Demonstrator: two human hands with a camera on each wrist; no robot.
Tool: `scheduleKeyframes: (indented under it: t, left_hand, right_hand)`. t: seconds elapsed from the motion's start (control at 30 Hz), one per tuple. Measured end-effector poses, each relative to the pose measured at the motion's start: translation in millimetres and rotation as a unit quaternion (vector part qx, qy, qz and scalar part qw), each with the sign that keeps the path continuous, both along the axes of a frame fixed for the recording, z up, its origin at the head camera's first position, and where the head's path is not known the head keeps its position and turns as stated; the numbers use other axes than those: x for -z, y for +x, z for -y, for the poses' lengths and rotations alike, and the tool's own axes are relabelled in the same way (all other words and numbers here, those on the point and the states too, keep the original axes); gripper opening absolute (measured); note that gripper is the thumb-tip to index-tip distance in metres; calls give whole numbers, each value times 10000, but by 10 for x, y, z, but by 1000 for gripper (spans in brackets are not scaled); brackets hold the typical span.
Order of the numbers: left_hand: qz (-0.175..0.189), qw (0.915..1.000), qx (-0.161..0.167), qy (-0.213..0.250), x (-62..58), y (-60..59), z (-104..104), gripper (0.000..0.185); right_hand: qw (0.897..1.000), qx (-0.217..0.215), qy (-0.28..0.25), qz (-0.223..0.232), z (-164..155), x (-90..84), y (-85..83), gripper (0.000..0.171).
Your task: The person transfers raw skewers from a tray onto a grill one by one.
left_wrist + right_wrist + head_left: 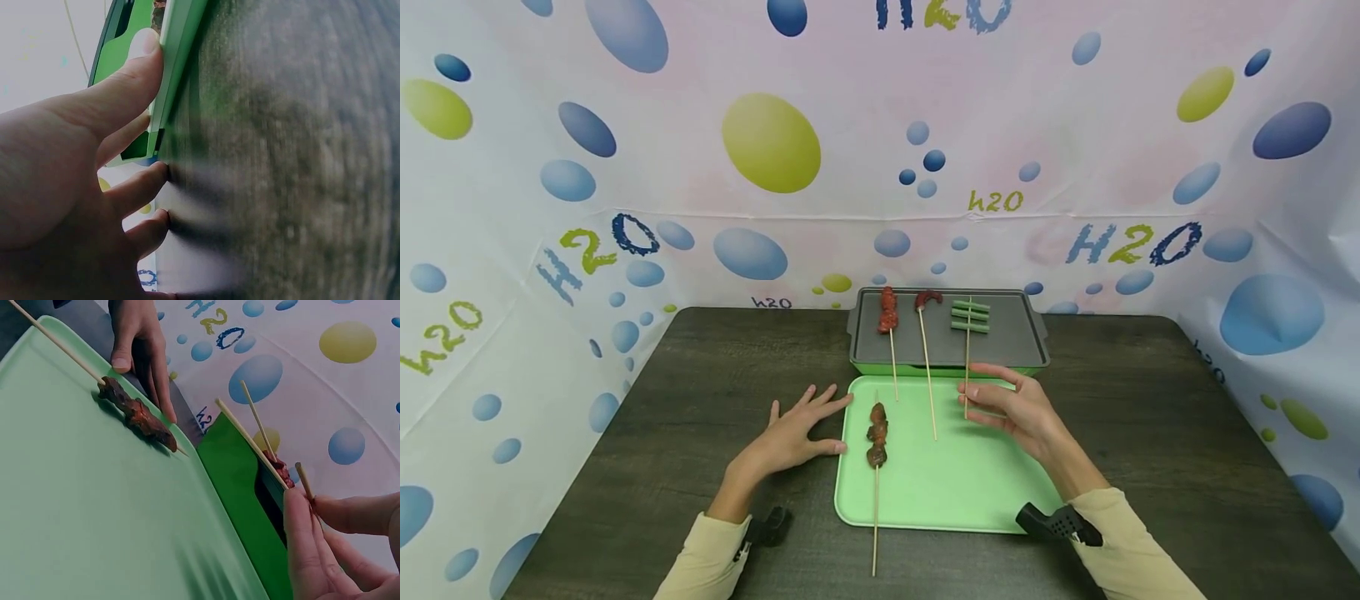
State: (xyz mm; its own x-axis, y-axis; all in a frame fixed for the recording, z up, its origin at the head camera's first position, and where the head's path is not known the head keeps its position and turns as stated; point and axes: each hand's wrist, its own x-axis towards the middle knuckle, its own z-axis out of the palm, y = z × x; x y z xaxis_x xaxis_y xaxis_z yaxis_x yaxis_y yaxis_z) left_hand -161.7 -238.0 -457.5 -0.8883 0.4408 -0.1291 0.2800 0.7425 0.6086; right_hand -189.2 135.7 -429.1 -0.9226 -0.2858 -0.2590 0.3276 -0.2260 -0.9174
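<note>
My right hand pinches the stick of a skewer with several green vegetable pieces between thumb and fingers; the pieces lie over the right part of the grill plate. In the right wrist view, the end of that stick pokes out past the thumb. My left hand spreads its fingers at the left edge of the light green tray, thumb right at the rim. On the tray's left side lies a skewer of brown meat chunks, its stick reaching past the front edge.
On the grill plate rest a red meat skewer and a skewer with a dark red curled piece, both sticks reaching over the tray. The grill's green base stands directly behind the tray on the dark wooden table. A patterned sheet hangs behind.
</note>
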Motion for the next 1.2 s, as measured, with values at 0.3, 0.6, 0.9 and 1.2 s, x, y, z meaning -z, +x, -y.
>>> scheduleKeyframes:
  t: [0.3,0.6,0.9,1.2]
  left_hand:
    - [41,10000,9,-25,8,12,2,78]
    - [-14,10000,8,-35,1,-3,5,78]
    - [-57,10000,21,-75,2,-30,-12,79]
    - [-4,10000,22,-40,7,-17,7,79]
  right_hand:
    - [9988,478,87,32,16,6,-10,57]
    - [9974,585,396,-141,-17,45,60,53]
    - [9994,17,-77,328,-46,138,575,49]
    - [9715,-1959,-937,949,118,250,1138,53]
